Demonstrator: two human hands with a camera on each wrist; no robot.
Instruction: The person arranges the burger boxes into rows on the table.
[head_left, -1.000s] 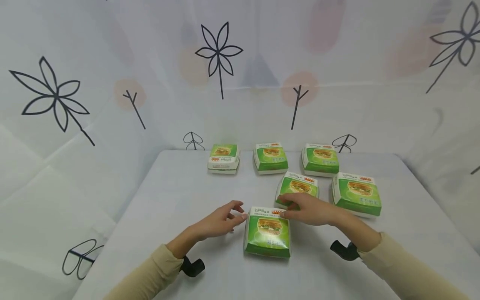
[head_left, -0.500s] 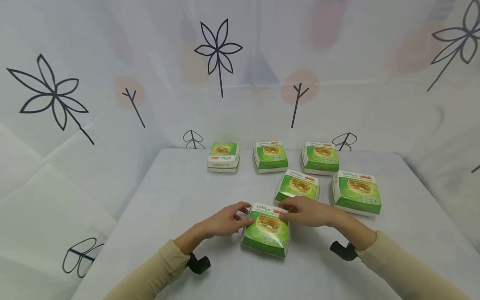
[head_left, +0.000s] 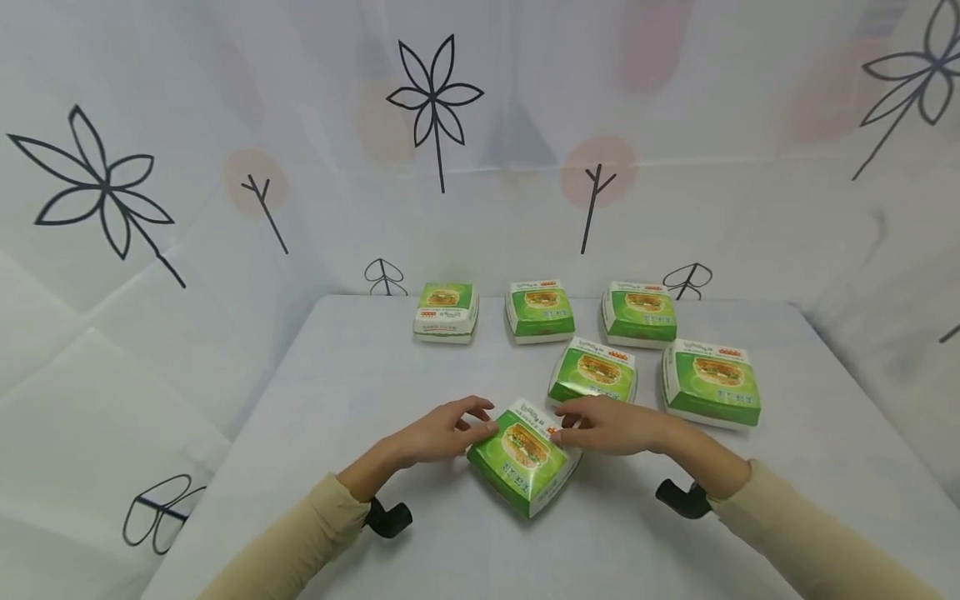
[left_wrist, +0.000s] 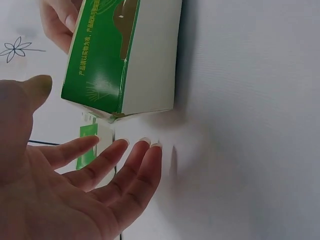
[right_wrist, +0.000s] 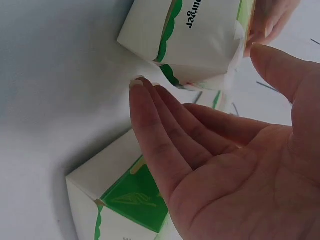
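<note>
box: green-and-white cardboard burger box [head_left: 523, 456], near counter [head_left: 360, 392] edge, turned askew
left hand [head_left: 442, 431]: fingers straight, touching box's left side
right hand [head_left: 607, 422]: fingers straight, at far right corner
writing: "…ourger" partly readable in right wrist view; rest too small

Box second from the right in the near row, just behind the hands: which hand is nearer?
Right. The right hand sits just in front of that box; the left hand is farther left, beside the turned box.

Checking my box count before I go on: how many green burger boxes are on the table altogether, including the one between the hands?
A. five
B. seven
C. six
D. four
C: three boxes in the back row, two in the middle, and the turned burger box between both hands.
</note>
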